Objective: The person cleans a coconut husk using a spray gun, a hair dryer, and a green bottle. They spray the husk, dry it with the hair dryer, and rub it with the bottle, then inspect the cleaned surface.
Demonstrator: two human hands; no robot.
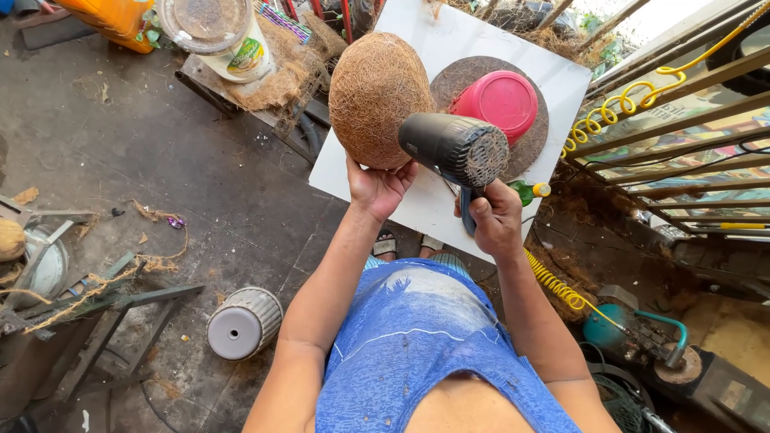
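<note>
My left hand [378, 188] holds up a brown coconut-fibre bowl shape [378, 98] by its lower edge, its rounded outside facing me. My right hand [495, 218] grips the handle of a black hair dryer [453, 147], whose nozzle points left at the fibre shape and nearly touches it. Behind them a white board [417, 208] carries a round brown fibre mat [469, 74] with an upturned red bowl [501, 103] on it.
A grey ribbed pot [243, 322] lies on the dark floor at lower left. A lidded plastic jar [220, 36] stands on loose fibre at the top. A yellow coiled hose [618, 104] runs along metal rails on the right, down to a teal tool [605, 327].
</note>
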